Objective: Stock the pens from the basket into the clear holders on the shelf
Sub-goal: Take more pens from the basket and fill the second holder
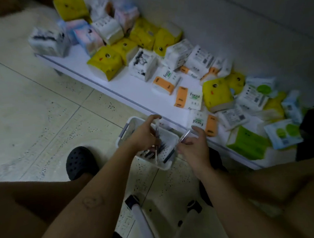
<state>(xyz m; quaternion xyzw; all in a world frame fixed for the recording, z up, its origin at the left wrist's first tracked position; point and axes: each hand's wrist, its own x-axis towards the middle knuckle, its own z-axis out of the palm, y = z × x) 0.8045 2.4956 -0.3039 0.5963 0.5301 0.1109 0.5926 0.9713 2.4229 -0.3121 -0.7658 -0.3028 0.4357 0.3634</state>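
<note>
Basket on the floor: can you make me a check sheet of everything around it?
Surface: tiled floor; low white shelf beside it.
Job's things: white basket on the floor, dark pens inside; clear holders not seen.
Clutter: tissue packs heaped on the shelf.
Hands: left hand grips a pen over the basket; right hand pinches a second pen at its edge.
Cables: nothing seen.
Surroundings: black shoe left of the basket; grey wall behind the shelf.

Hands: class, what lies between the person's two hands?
Head view: the white basket, holding dark pens, lies between the left hand and right hand.
</note>
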